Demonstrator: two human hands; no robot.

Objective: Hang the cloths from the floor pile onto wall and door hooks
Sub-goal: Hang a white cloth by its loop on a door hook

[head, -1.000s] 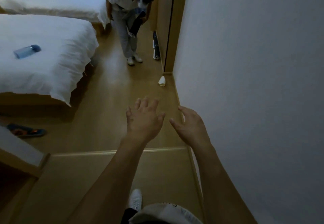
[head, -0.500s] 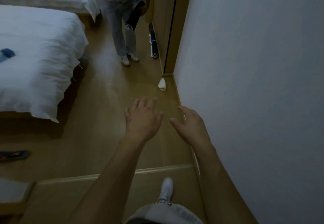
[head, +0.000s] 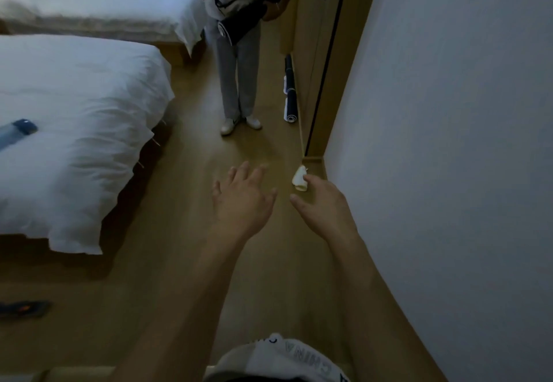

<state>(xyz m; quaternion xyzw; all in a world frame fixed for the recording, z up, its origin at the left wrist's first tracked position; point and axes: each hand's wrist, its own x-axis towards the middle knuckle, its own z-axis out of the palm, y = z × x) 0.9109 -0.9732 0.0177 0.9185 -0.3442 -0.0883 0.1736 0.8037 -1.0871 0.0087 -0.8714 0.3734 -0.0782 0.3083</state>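
A small white cloth (head: 299,180) lies crumpled on the wooden floor by the corner of the white wall. Both my arms stretch forward above the floor. My left hand (head: 243,202) is spread with straight fingers and holds nothing. My right hand (head: 321,205) is also open, its fingertips just short of the cloth from this angle. Dark rolled cloths (head: 289,91) lie on the floor along the wooden panel further back. No hooks are in view.
A person (head: 238,52) stands ahead in the passage holding a dark rolled cloth. Two white beds (head: 74,130) fill the left side, a blue bottle (head: 16,132) on the near one. The white wall (head: 449,142) runs along the right. A slipper (head: 25,308) lies at lower left.
I have walked forward along the wall. The white cloth is now right at my right hand's fingertips. Both hands stay open and held out.
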